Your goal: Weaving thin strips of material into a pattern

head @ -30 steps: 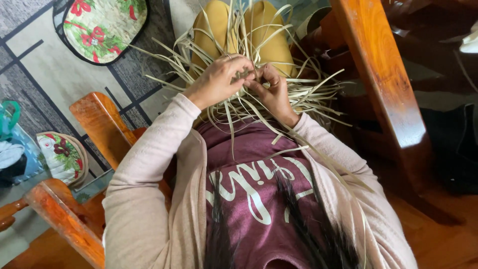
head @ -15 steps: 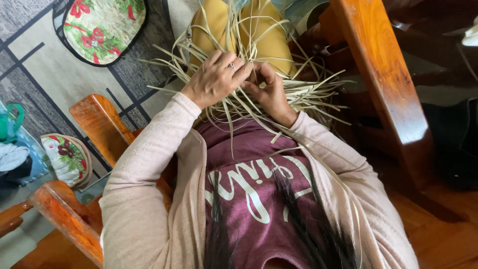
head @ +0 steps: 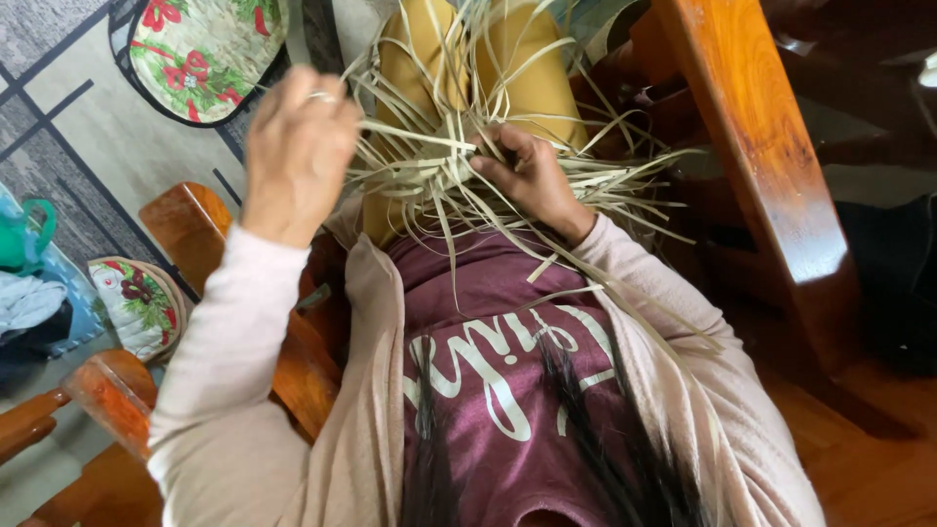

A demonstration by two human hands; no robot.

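Observation:
A loose bundle of pale straw strips lies on my lap, its ends fanning out in all directions. My right hand presses down on the middle of the bundle and pinches the strips there. My left hand, with a ring on one finger, is raised to the left of the bundle and grips one strip that stretches taut from it to the centre of the weave. I wear yellow trousers, a maroon shirt and a pale pink cardigan.
Orange wooden chair arms rise on the left and right. Two floral cushions lie on the patterned grey rug. A green-handled bag sits at the far left. Dark wooden furniture stands at the right.
My left hand has left the centre of the bundle and swung up and to the left, drawing one strip out taut. My right hand has stayed on the weave.

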